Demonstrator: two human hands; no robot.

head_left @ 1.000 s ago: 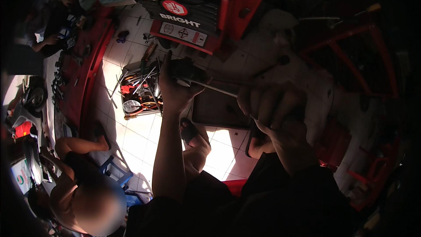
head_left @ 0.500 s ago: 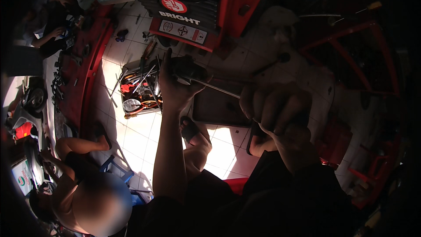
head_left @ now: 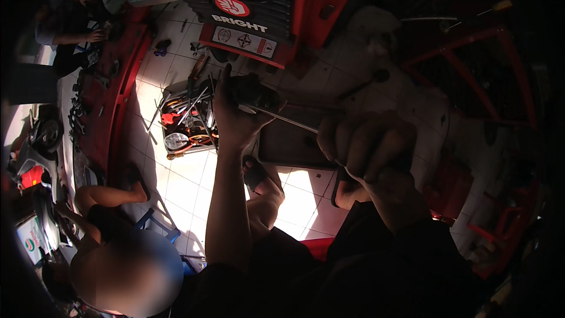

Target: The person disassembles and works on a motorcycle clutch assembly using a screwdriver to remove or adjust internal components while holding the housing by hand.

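My left hand point(head_left: 235, 123) is closed around a dark, bulky part point(head_left: 256, 90), its thumb pointing up along the side. Shadow hides the part's exact kind. In my right hand point(head_left: 368, 150), closed in a fist, is what looks like a screwdriver point(head_left: 291, 120). Its long thin metal shaft runs leftward and its tip end meets the dark part at my left hand. The handle is hidden by my fingers. Below the shaft, a dark shallow tray point(head_left: 294, 150) lies on the floor between my feet.
A box of tools point(head_left: 191, 123) stands on the tiles left of my left hand. Ahead is a red and black tool cabinet point(head_left: 241, 17). A red bench point(head_left: 112, 94) with tools runs along the left. A co-worker point(head_left: 94, 224) sits lower left by a motorcycle; a red rack point(head_left: 465, 70) stands right.
My right hand has shifted slightly left with the screwdriver; my left hand hardly moves. The lower-left co-worker leans a little right, and a person's arms at the upper left have moved.
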